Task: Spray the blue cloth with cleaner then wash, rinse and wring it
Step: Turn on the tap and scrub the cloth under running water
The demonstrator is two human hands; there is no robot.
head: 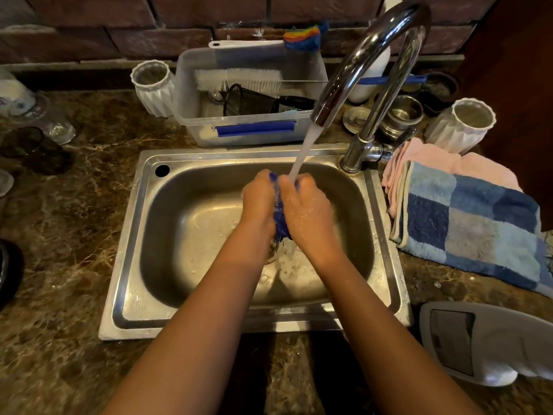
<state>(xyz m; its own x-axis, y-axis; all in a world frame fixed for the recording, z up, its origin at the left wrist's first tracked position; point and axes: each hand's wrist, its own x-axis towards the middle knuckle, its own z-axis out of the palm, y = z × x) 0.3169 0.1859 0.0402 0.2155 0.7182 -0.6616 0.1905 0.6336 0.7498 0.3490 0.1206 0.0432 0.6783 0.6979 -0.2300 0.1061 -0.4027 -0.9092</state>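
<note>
Cloth (281, 217): blue, bunched into a narrow wad between the two hands, held above the middle of the sink under the running water; only a strip of it shows
Left hand (258, 202): fingers curled round the left side of the wad, gripping it
Right hand (308, 208): fingers curled over the right side, gripping the same wad, knuckles close against the left hand; wet, with drops on the skin
Tap (374, 55): on, its stream (305, 148) lands at the top of the wad by the right fingertips, and water falls from the lower end into the basin
Sink (134, 235): steel, wet floor, splashing just below the hands
Cloth feel: probably soft and limp, heavier now that it is soaked, likely slick if cleaner is left in it; no stiffness, not fragile
Cloth hold: best taken with whole fists at the two ends of the wad, so it can be twisted to wring
Risk: a loose grip may let the wet wad slip down into the basin
</note>
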